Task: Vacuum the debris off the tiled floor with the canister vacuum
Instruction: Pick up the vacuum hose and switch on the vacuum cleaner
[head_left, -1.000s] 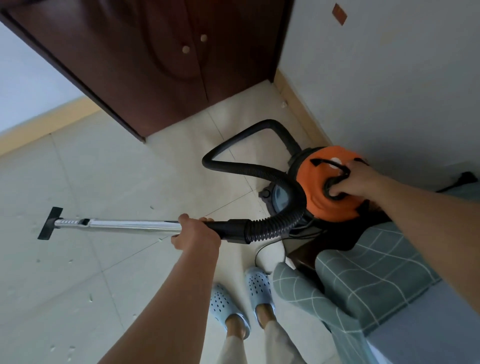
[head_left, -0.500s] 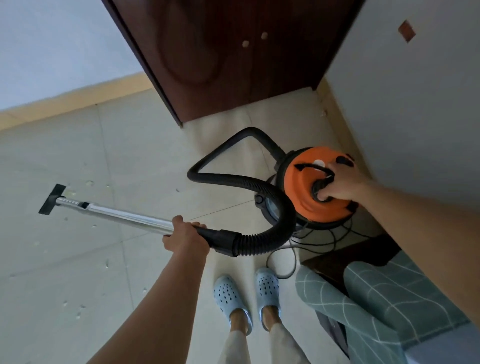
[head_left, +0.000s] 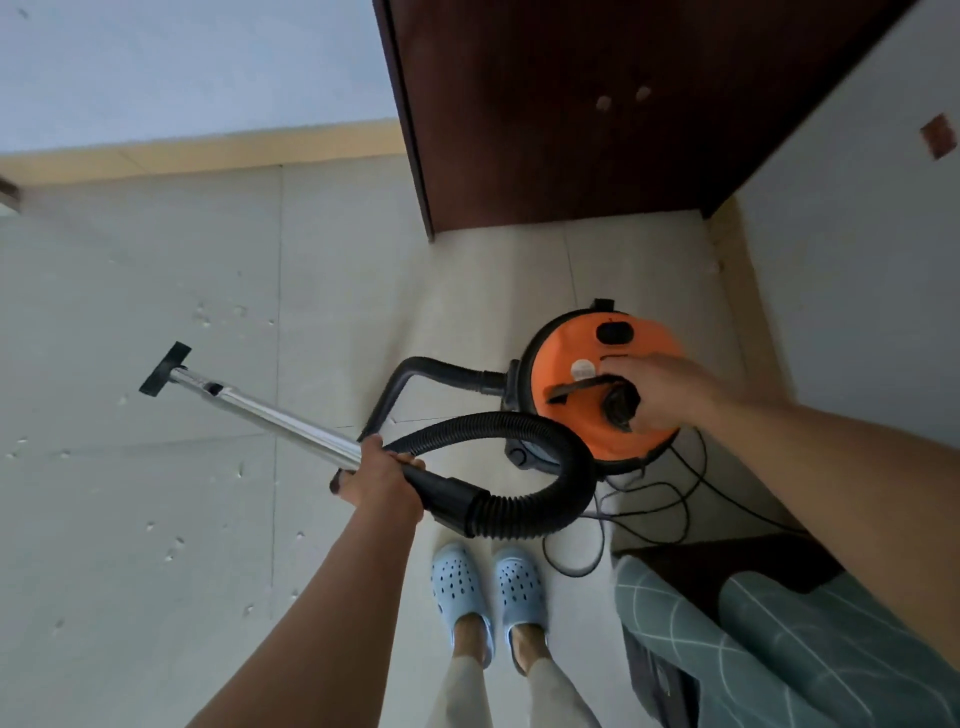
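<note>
Positioning step: left hand grips the wand; right hand curls on the canister's handle. Next, sweep the nozzle across debris.

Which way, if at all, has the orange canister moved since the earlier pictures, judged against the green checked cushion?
Yes. The orange canister has moved away from the green checked cushion. Earlier it overlapped the cushion's edge; now floor and a loose cord lie between them.

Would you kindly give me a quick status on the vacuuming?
Left hand grips wand; right hand on canister handle. Nozzle near debris. Cord loose beside feet.
</note>
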